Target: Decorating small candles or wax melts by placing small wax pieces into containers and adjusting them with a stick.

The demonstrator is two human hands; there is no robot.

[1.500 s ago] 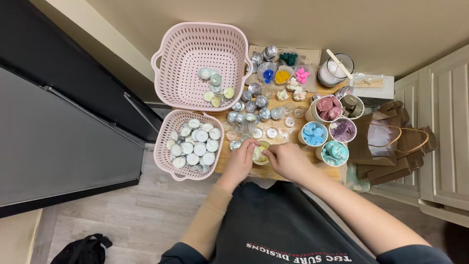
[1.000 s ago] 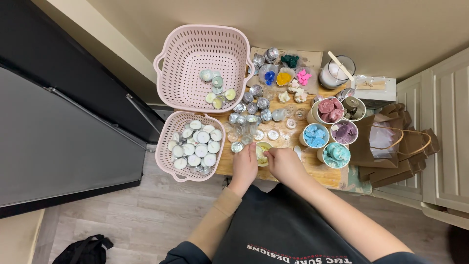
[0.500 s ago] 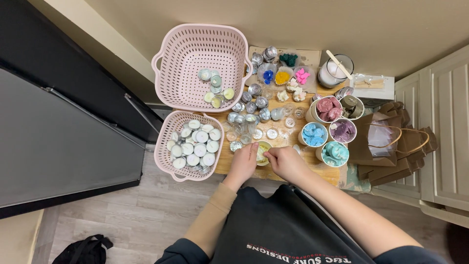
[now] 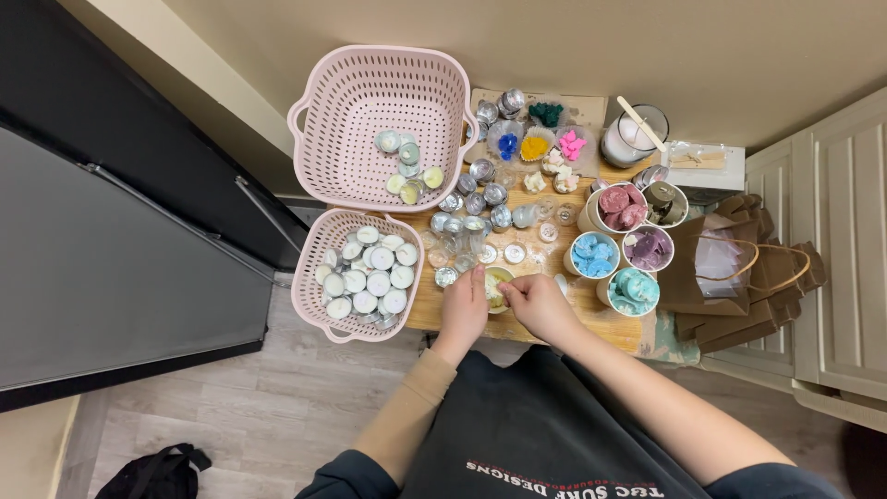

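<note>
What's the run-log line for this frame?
left hand: on yellow cup | right hand: at cup rim | small basket: full of tealights | large basket: few tealights | table: wax tubs

Home craft corner, small wooden table (image 4: 610,325) by panelled cabinet doors (image 4: 850,277), wood-look floor (image 4: 231,416), candle-making supplies

Beige wall (image 4: 647,37), grey wood-plank floor (image 4: 231,416), white panelled cabinet (image 4: 845,231)

The hands, left (image 4: 462,310) and right (image 4: 540,305), cover most of a small yellowish cup (image 4: 496,286), so its contents cannot be told. Beside that cup, the tiny clear lids (image 4: 514,252) are too small to make out. The black bag (image 4: 148,473) is cut off by the bottom edge.
</note>
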